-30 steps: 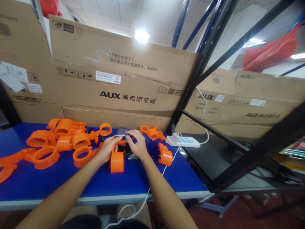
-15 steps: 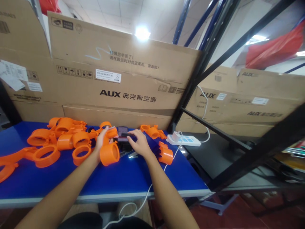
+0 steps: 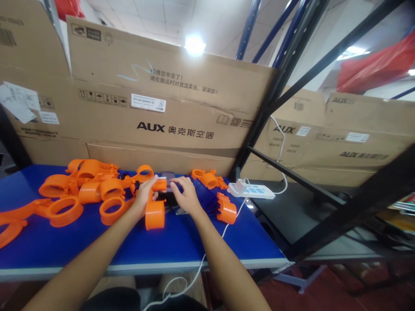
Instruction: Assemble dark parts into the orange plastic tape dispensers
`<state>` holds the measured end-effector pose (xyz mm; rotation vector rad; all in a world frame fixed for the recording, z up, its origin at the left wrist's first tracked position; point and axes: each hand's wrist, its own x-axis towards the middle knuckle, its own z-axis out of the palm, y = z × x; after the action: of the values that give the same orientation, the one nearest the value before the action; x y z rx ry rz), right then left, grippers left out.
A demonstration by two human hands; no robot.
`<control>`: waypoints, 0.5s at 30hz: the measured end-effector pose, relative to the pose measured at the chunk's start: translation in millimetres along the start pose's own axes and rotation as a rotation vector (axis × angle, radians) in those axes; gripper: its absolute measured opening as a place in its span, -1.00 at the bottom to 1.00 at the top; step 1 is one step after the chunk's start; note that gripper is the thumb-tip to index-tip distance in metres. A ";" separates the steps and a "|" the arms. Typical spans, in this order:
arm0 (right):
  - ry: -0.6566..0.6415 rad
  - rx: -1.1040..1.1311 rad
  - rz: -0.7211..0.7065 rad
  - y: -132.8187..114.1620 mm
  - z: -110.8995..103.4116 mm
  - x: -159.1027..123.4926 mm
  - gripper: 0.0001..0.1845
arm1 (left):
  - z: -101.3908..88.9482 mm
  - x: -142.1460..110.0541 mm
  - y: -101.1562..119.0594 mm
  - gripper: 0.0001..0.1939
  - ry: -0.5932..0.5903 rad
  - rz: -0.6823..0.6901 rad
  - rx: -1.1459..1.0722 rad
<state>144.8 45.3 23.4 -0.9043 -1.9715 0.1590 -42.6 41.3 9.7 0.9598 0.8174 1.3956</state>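
Observation:
My left hand (image 3: 145, 196) is closed around an orange plastic part (image 3: 154, 214), which has a round ring below and a small cylinder with a pale strip on top. My right hand (image 3: 186, 194) is beside that cylinder's end, thumb and forefinger bent close together; whatever is between them is too small or hidden to make out. Behind the hands lies a dark, flat, phone-like device (image 3: 167, 175), partly covered by them. Several similar orange ringed parts (image 3: 65, 211) are heaped to the left of my left hand.
More orange parts (image 3: 209, 178) lie behind my right hand, and another (image 3: 227, 209) is to its right. A white power strip (image 3: 251, 190) and cable sit at the blue table's (image 3: 181, 246) right side. Cardboard boxes (image 3: 175, 112) and a black rack post (image 3: 259, 116) stand behind.
My left hand has moved slightly right, turning the orange part and bringing its cylinder up to my right fingers. A dark object seen at my right fingertips earlier no longer shows clearly.

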 end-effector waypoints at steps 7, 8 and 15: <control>0.004 0.234 0.059 -4.7 4.3 3.2 -0.80 | 3.9 -0.7 -15.4 -0.53 -0.124 0.090 0.194; 0.006 0.241 0.066 -4.3 4.1 3.5 -0.81 | 3.8 -0.7 -16.3 -0.53 -0.132 0.092 0.205; 0.023 0.229 0.087 0.5 -1.6 7.5 -0.85 | 10.3 -3.4 -11.2 -0.59 -0.111 0.084 0.192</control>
<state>144.1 50.1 29.3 -0.8381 -1.8493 0.4136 -28.6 37.9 3.6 1.2209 0.8466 1.3393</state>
